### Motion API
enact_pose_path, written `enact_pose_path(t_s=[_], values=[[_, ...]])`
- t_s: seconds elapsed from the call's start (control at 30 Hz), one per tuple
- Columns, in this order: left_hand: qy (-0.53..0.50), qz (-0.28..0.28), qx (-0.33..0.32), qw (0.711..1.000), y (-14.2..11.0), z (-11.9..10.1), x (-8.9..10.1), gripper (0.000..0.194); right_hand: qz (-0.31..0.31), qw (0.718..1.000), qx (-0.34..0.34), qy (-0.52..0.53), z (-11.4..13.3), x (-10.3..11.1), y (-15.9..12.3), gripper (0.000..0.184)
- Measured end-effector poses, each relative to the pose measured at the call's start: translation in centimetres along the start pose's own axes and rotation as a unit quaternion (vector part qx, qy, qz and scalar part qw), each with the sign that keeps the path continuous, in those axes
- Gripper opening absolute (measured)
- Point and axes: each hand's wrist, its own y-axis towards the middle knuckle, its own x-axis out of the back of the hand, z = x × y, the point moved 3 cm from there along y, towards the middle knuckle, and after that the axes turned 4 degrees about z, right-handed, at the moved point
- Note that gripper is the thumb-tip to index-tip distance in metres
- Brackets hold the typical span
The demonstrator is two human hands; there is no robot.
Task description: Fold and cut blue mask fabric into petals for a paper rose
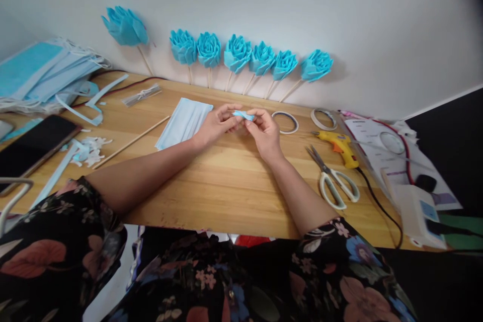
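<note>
My left hand (217, 123) and my right hand (264, 131) meet over the middle of the wooden table (226, 186). Both pinch a small piece of light blue mask fabric (243, 115) between their fingertips, holding it just above the tabletop. A flat blue face mask (183, 122) lies just left of my left hand. A thin wooden stick (130, 142) lies further left. Scissors (332, 178) with white handles lie to the right of my right forearm.
Several blue fabric roses (237, 54) on sticks lean against the wall. A stack of masks (41, 73) and a phone (32, 143) sit at left, with cut scraps (90, 148). Two tape rolls (286, 122), a yellow glue gun (339, 143) and papers (392, 151) are at right.
</note>
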Motion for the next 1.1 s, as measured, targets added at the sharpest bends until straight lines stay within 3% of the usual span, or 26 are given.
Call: enact_pose_path(t_s=[0.23,0.53,1.1], values=[[0.014,-0.001,-0.004,1.0,-0.06,-0.08,-0.03,0.033,0.002,1.0,0.003,-0.028,0.0,0.07,0.04,0.017],[-0.003,-0.019,-0.001,1.0,0.04,-0.11,-0.06,0.019,0.018,0.998,-0.011,-0.054,0.2,-0.15,0.12,0.024],[0.02,-0.009,-0.001,1.0,0.04,0.0,-0.27,0.027,-0.02,0.999,-0.05,-0.002,-0.48,0.47,0.11,0.044]])
